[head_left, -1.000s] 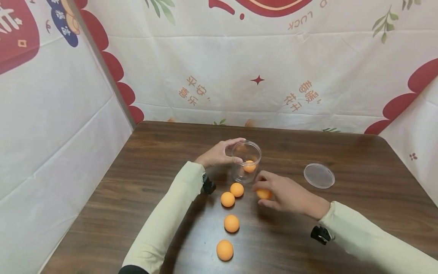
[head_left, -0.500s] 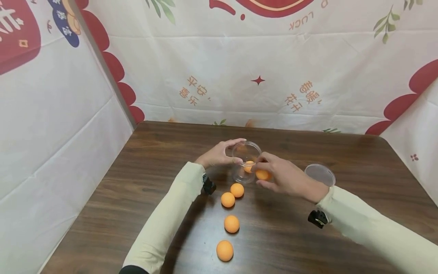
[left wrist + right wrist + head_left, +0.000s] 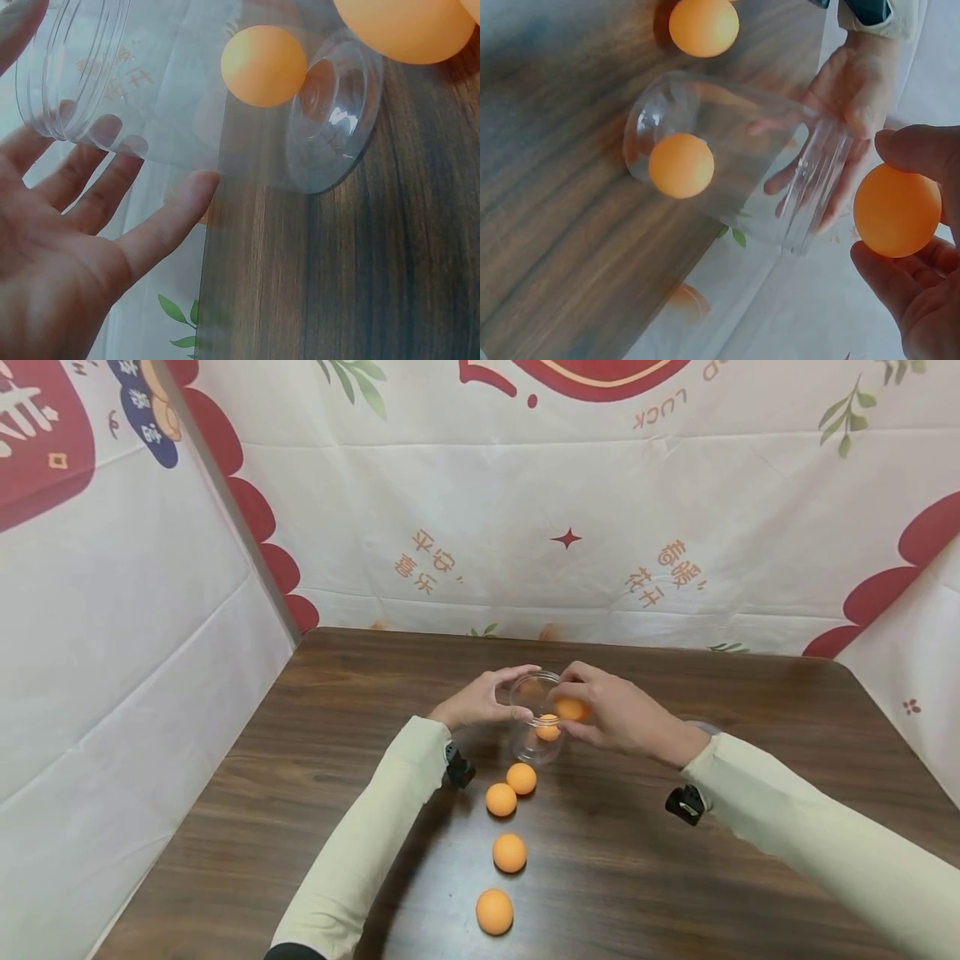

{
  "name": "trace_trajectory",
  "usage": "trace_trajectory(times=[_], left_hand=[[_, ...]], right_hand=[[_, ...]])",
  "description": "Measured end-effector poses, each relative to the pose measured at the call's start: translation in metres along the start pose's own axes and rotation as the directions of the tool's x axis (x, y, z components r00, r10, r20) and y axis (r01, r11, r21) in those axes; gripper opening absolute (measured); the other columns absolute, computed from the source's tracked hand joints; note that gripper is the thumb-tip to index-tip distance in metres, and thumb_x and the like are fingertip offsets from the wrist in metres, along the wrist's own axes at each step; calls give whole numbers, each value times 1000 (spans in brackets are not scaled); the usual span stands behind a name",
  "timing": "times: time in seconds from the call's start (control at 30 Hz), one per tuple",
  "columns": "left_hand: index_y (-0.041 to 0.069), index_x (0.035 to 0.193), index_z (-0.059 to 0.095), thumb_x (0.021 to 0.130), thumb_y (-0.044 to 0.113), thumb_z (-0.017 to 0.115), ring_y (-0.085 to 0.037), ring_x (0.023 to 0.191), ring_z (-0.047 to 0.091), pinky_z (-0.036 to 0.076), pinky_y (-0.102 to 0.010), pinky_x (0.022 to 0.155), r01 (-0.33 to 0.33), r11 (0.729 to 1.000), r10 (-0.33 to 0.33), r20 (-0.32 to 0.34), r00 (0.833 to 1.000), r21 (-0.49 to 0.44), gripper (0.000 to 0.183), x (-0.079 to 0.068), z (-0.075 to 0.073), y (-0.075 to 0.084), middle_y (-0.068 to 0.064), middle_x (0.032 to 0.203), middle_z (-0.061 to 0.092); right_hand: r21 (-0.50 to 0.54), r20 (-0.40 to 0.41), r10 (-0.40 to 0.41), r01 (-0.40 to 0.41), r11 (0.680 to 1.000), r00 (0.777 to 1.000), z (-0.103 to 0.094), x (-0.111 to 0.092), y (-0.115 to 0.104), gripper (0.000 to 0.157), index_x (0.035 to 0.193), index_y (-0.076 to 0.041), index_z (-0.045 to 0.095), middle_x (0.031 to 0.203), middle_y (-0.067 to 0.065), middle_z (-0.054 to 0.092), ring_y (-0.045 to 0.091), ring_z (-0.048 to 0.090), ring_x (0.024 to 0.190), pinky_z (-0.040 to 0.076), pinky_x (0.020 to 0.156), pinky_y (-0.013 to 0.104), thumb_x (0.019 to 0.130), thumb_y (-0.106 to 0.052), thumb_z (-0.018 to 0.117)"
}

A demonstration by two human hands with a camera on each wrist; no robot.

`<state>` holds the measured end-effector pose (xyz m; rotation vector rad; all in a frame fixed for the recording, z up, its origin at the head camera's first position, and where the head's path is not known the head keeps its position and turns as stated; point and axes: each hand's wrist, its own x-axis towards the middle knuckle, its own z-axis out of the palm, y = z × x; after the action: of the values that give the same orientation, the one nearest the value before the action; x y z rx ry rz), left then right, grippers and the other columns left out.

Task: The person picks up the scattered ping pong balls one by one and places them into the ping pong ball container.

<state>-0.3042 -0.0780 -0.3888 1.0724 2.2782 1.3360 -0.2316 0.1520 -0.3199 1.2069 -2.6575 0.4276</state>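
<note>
A clear plastic jar (image 3: 529, 745) stands on the table, its open mouth up. My left hand (image 3: 483, 700) holds it near the rim, thumb on the near side and fingers behind the wall. One orange ball (image 3: 264, 66) sits low inside the jar, seen through the wall. My right hand (image 3: 628, 717) pinches another orange ball (image 3: 897, 210) between thumb and fingertips, right at the jar's mouth. In the head view that ball overlaps the right part of the rim.
Several loose orange balls (image 3: 510, 852) lie in a rough line on the dark wooden table (image 3: 300, 760), from the jar toward the near edge. A clear round lid (image 3: 707, 727) lies to the right, mostly hidden behind the right forearm. White printed cloth (image 3: 495, 510) hangs behind.
My right hand, carrying the ball, has risen from just above the table beside the jar up to its rim. My left hand and the jar stay put.
</note>
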Motion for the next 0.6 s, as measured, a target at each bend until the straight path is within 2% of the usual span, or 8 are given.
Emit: trace_trajectory(times=[0.23,0.6], left_hand=[[14,150,31,76,60,64,-32,139,34,32,-50,111,3,1000,-3,2,1000,-6,93,-1,-1,0,-9,153,35],[13,151,29,71,69,61,-33,140,33,30,-53,111,15,1000,-15,17,1000,-19,103,-1,0,0,-9,154,33]], right_hand=[[18,17,30,-31,999,999,1,14,6,28,107,-7,69,104,8,57,17,56,79,50,69,32,81,-15,75],[52,48,52,-54,997,998,14,22,16,29,109,-6,69,103,9,58,14,54,74,48,64,28,82,-15,73]])
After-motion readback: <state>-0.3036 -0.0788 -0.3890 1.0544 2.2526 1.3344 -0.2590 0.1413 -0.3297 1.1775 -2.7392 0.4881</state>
